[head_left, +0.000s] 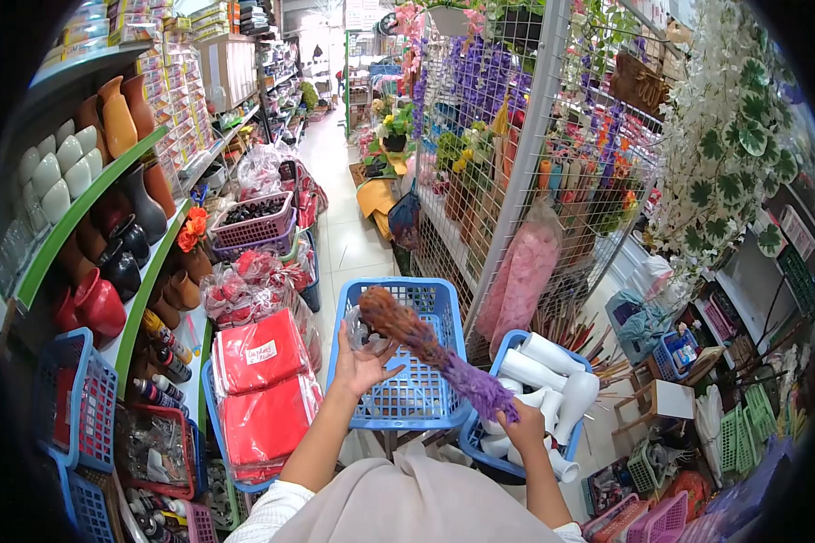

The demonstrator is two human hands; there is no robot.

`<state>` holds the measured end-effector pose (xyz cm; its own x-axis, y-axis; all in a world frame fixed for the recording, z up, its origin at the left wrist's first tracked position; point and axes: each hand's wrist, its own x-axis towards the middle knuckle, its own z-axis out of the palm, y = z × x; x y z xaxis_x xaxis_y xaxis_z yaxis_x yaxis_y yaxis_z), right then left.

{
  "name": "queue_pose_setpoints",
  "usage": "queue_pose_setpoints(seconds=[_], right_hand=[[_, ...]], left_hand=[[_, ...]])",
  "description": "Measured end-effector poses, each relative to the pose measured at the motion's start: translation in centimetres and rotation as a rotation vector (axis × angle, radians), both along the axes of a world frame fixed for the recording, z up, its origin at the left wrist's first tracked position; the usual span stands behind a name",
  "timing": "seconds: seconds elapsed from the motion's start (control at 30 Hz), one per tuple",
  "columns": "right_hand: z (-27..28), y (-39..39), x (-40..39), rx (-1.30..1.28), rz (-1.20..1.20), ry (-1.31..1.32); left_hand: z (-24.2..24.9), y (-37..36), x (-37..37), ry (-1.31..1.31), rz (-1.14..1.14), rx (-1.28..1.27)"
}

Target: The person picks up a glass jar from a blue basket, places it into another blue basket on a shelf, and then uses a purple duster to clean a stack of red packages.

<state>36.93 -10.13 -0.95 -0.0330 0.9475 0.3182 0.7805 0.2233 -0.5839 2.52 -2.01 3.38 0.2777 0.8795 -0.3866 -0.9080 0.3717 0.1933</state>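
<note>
The right hand (524,429) grips the purple end of a fuzzy brown-to-purple bundle (417,337), hiding its tip; the bundle slants over a blue basket (417,422) toward the left hand (362,364), fingers spread, whether grasping the indistinct clear object (360,329) there I cannot tell.

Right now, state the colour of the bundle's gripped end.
The gripped end is purple, as the head view shows.

a long, slim bundle (433,351), shaggy and purple at the end held in the right hand (525,427), shading to knobbly reddish brown at its thicker far end, slants forward and leftward from that hand, the brown tip near the fingers of the spread left hand (362,369).
</note>
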Motion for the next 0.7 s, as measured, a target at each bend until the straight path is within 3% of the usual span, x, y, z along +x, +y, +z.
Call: queue_pose_setpoints(seconds=[0.03, 0.1, 0.17, 0.23, 0.3, 0.4, 0.43, 0.5, 0.57, 0.63, 0.67, 0.7], right_hand=[[-0.1, 0.0, 0.0, 0.049, 0.023, 0.008], [0.1, 0.0, 0.4, 0.086, 0.107, -0.024], [0.1, 0.2, 0.7, 0.077, 0.067, -0.021], [0.4, 0.3, 0.4, 0.059, 0.0, 0.03], [0.5, 0.3, 0.3, 0.13, 0.042, 0.063], [0.6, 0.4, 1.4, 0.12, 0.163, -0.075], [0.7, 0.5, 1.3, 0.119, 0.165, -0.077], [0.7, 0.9, 1.3, 0.079, -0.036, -0.014], [0.4, 0.9, 1.4, 0.084, -0.048, -0.047], [0.3, 0.9, 1.8, 0.142, 0.189, -0.039], [0.7, 0.9, 1.9, 0.142, 0.195, -0.096], [0.6, 0.9, 1.8, 0.142, 0.196, -0.096]], left_hand=[[-1.2, 0.6, -0.1, 0.001, -0.002, 0.003], [-3.5, 1.6, -0.1, 0.102, 0.022, 0.435], [-1.9, 0.8, 0.0, 0.098, 0.034, 0.416], [0.9, -0.5, 0.0, -0.021, 0.001, 0.072], [-1.2, 0.3, -0.5, -0.058, -0.045, 0.126], [-1.9, 0.9, -0.4, 0.039, -0.073, 0.474], [-2.0, 0.7, -0.5, 0.037, -0.071, 0.474], [-0.2, -0.3, -0.2, -0.062, -0.074, 0.184], [-0.6, -0.3, -0.3, -0.048, -0.074, 0.199], [-1.8, 0.3, -0.4, 0.396, -0.019, 0.537], [-1.5, 0.3, -0.3, -0.039, -0.074, 0.456], [-1.2, 0.1, -0.3, -0.04, -0.072, 0.456]])
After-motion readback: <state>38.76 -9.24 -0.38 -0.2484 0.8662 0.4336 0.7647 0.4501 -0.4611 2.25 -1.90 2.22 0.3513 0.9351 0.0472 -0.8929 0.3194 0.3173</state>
